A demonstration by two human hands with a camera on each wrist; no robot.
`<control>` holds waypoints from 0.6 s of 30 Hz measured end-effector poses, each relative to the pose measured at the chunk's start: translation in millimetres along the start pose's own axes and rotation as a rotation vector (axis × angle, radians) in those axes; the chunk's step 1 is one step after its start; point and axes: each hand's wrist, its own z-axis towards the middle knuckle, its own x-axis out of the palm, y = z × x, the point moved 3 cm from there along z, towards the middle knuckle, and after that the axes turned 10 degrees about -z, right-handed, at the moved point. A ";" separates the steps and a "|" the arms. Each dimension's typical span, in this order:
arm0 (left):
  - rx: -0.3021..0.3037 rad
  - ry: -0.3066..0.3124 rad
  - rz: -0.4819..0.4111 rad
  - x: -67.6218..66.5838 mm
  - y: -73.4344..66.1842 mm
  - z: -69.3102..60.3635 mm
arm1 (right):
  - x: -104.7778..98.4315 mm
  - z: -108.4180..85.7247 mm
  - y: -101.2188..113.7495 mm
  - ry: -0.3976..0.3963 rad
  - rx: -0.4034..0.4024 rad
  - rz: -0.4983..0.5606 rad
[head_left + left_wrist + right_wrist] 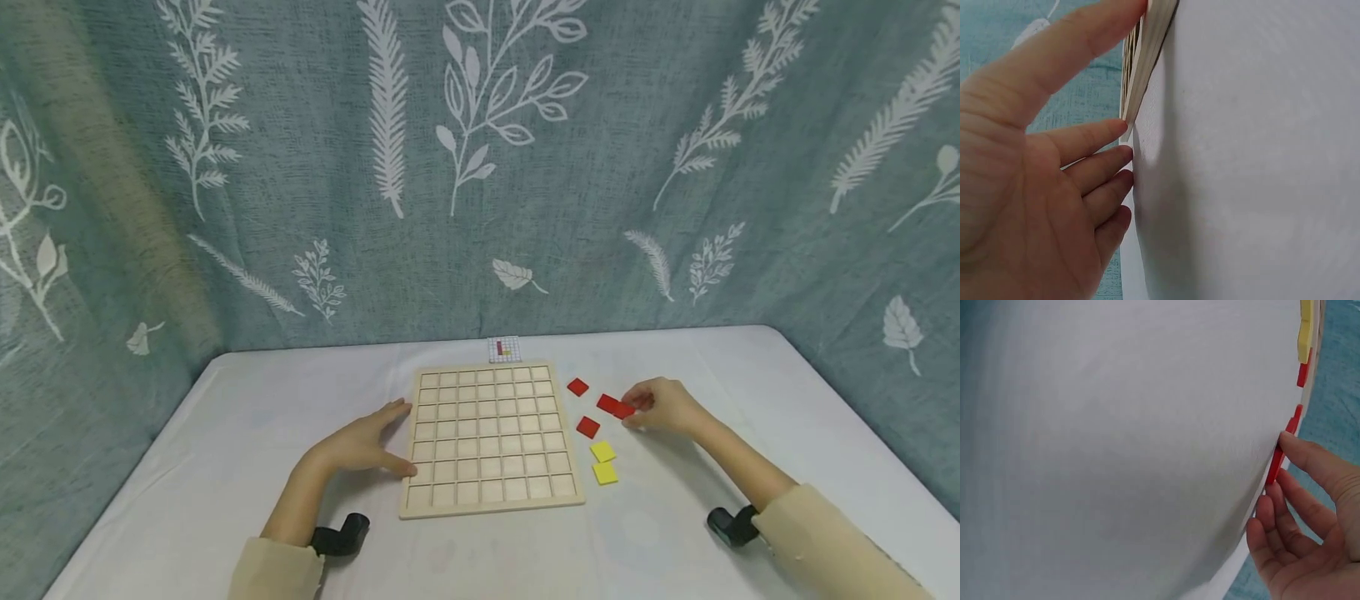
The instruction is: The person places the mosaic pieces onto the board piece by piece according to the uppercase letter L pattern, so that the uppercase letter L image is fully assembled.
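Observation:
A wooden grid board (491, 508) lies on the table, its squares bare. My left hand (362, 442) touches the board's left edge with thumb and fingertips, fingers spread; the left wrist view shows the hand (1041, 187) against the board's side (1147, 56). To the right of the board, my right hand (666, 407) pinches a red tile (623, 410) between thumb and finger, beside another red tile (608, 403). In the right wrist view the hand (1316, 519) holds the red tile (1275, 464) at its edges.
More red tiles (577, 387) (588, 427) lie between board and right hand, with two yellow tiles (603, 452) (605, 473) nearer the front. A small patterned card (504, 349) lies behind the board. A patterned curtain (480, 250) hangs behind the white table (262, 400).

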 end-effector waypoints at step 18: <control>0.047 0.001 -0.003 -1.8 0.7 -0.9 | -6.8 -6.1 -2.6 -0.006 -0.005 0.048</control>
